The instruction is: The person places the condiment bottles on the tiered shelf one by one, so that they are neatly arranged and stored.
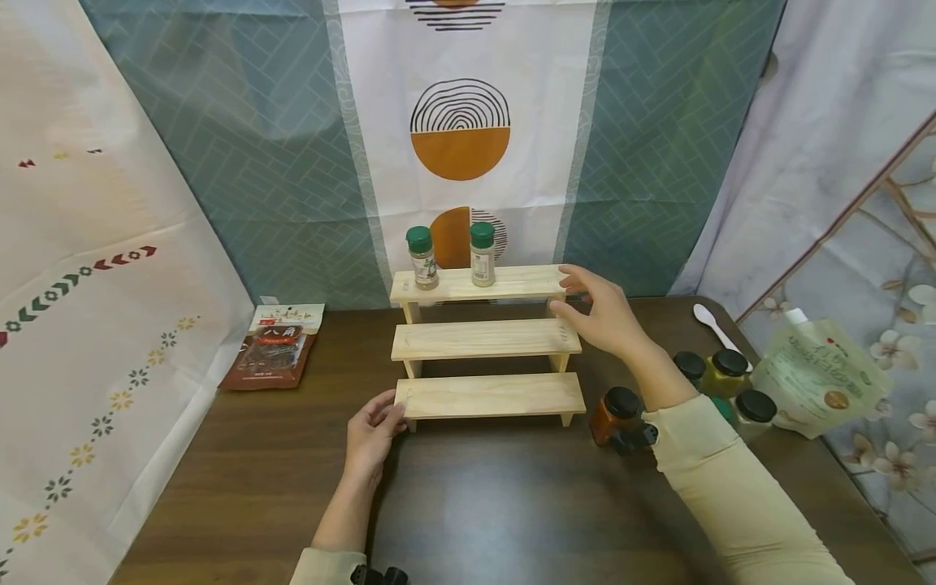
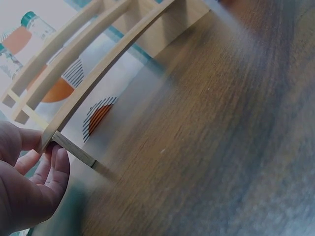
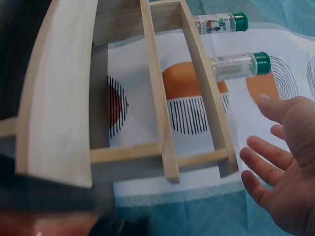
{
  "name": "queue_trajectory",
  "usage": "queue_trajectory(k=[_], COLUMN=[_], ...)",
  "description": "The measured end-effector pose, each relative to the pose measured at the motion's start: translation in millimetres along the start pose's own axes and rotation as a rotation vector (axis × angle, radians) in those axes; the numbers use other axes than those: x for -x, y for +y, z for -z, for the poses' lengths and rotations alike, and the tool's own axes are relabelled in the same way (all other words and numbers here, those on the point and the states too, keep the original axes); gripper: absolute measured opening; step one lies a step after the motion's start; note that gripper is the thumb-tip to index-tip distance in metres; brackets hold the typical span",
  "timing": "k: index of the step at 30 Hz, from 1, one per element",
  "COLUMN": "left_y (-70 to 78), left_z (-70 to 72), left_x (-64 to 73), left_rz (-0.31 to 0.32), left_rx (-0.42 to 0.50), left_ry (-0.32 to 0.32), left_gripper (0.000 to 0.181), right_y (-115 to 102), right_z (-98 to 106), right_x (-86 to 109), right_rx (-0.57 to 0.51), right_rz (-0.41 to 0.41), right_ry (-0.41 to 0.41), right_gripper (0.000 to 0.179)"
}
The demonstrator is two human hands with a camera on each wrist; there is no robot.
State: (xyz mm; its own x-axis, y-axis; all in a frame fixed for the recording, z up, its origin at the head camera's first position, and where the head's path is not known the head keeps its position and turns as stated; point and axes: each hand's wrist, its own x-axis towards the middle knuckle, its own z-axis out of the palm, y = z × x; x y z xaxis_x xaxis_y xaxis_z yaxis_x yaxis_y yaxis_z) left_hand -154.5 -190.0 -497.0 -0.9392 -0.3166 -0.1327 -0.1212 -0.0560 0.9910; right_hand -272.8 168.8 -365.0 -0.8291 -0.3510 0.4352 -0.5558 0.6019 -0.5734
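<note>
The left hand pinches the lowest step's left end of the pale three-tier wooden rack, lying crosswise on the desk; the right hand, fingers spread, hovers beside its top-right end.

A brown snack packet lay on the dark wooden table at the left. At the right stood black-lidded jars, a pale green pouch and a white spoon. Patterned cloths hung behind.
</note>
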Motion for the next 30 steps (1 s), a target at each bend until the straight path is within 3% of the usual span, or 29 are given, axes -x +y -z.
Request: queue_trajectory(k=[19,30], left_y=[0.2,0.9], left_z=[0.9,0.0], left_x=[1.5,1.3], left_rz=[-0.012,-0.005], left_rx=[-0.008,0.012], left_ry=[-0.020,-0.010], left_gripper=[0.038,0.036], right_y=[33.7,51.9], right_z=[28.5,57.0], right_x=[51.9,74.5], right_rx=[0.108,0.146], right_rz=[-0.093,-0.137], right_ry=[0.067,0.090], right_gripper=[0.049,0.048])
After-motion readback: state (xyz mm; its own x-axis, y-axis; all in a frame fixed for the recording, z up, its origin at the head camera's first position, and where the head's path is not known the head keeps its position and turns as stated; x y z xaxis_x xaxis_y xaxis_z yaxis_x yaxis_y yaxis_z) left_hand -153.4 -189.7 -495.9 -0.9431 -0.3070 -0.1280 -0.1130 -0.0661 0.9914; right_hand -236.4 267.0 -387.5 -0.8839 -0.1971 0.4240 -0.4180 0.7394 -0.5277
